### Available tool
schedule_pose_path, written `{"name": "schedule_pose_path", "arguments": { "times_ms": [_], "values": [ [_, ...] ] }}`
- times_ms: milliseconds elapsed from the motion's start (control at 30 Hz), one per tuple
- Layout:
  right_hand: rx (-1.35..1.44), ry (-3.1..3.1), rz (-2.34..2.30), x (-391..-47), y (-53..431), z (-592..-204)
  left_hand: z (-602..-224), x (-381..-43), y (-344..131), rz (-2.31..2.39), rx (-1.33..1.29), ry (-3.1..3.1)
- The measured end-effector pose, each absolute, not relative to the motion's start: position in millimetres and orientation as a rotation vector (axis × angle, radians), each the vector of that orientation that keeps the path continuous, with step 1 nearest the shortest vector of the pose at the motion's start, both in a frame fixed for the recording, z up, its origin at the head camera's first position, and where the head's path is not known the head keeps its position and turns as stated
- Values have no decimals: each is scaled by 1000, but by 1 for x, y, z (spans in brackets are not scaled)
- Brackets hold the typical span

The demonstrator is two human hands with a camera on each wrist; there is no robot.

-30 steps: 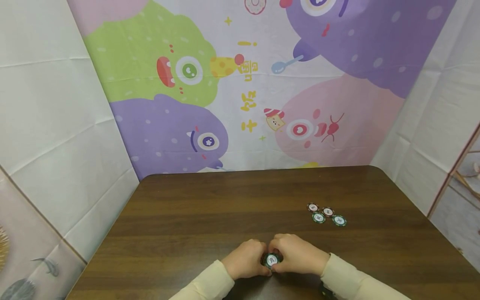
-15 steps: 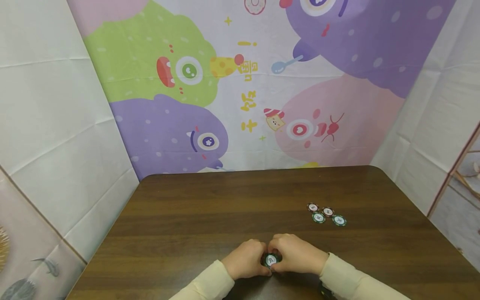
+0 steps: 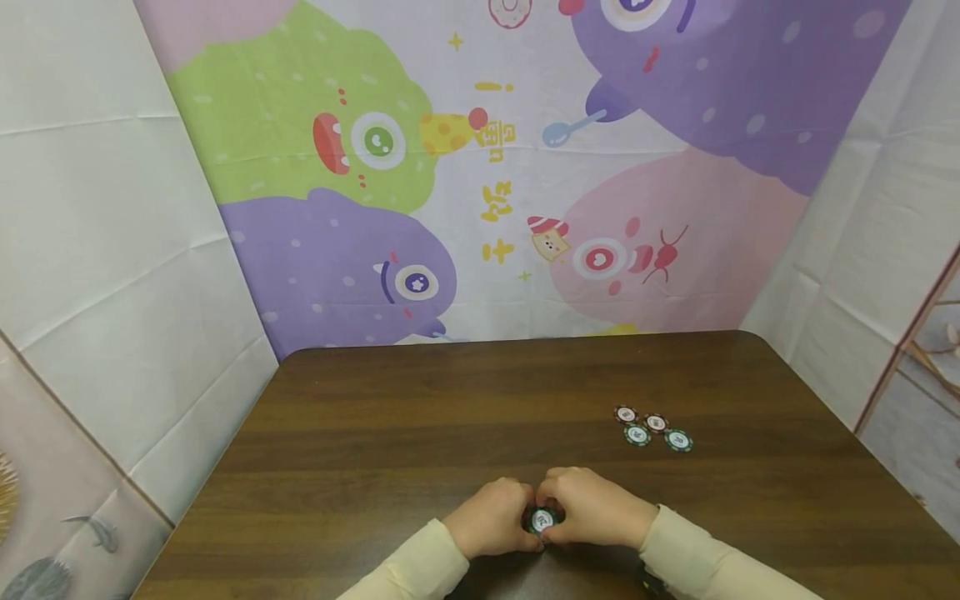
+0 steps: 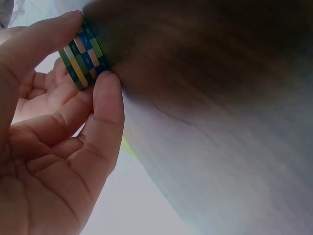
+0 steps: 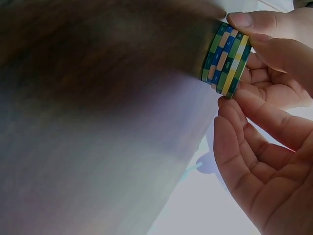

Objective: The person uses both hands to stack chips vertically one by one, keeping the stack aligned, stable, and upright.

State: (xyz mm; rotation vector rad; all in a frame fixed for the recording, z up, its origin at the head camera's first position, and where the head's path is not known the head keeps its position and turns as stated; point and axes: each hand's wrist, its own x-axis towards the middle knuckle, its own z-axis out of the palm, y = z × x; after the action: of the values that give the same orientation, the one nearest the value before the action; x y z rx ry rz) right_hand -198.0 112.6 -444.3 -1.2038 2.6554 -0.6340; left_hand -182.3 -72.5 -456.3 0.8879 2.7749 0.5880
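A short stack of several poker chips (image 3: 542, 521) stands on the near part of the table, its top chip green-edged with a white centre. From the left, my left hand (image 3: 491, 517) grips the stack between thumb and fingers. My right hand (image 3: 597, 508) holds it from the other side, the two hands meeting around it. In the left wrist view, the layered chips (image 4: 84, 56) show green, blue, yellow and pale edges between the fingertips. The right wrist view has the same stack (image 5: 226, 59) sitting against the table surface, between thumb and fingers.
Toward the right of the brown wooden table (image 3: 390, 417) lie several loose chips, among them a green-edged chip (image 3: 678, 441) and a dark reddish one (image 3: 626, 414). A cartoon-printed cloth (image 3: 495, 300) hangs behind the table's far edge.
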Motion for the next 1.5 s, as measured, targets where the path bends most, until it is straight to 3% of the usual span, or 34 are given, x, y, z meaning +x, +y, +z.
{"name": "schedule_pose_path", "arguments": {
  "times_ms": [667,1500],
  "values": [
    [-1058,2845,-710,-214,148,-438,-455,-183,-71,496,867,2803],
    [-533,3128,-618,-258,237,-446,-454,-183,-71,479,859,2809]
  ]
}}
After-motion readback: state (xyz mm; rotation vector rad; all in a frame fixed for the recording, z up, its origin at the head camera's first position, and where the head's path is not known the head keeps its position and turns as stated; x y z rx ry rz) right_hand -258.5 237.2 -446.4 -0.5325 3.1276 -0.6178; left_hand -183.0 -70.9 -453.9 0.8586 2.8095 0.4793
